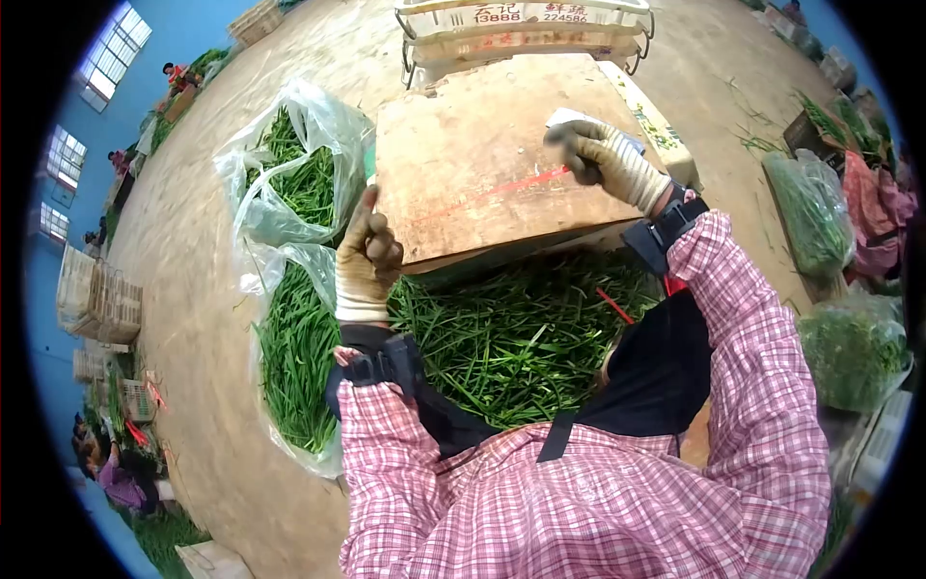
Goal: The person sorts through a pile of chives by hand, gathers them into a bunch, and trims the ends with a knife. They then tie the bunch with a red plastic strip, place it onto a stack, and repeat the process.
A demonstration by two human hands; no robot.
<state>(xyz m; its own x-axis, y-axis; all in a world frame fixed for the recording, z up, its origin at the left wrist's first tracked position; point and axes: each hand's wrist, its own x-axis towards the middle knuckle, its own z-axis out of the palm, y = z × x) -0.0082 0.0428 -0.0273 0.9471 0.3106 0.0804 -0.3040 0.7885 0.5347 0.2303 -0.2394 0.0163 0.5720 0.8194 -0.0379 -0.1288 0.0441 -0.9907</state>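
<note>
Both my hands wear knitted gloves with dark, stained fingers. My left hand [368, 253] is at the left edge of a worn wooden board [482, 116], its index finger stretched up and the other fingers curled in. Whatever those fingers hold, if anything, is hidden. Over the right part of the board, my right hand [610, 162] is closed at the end of a thin red strip [531, 180]. The strip runs left across the wood and fades toward my left hand. A white and blue piece [579, 118] shows just behind my right hand.
Loose green stalks [511, 338] fill the space below the board, by my lap. Clear plastic bags [333, 125] of greens stand at left; a bagged bundle [810, 212] lies at right. A white crate [526, 43] is beyond the board. People sit along the far left.
</note>
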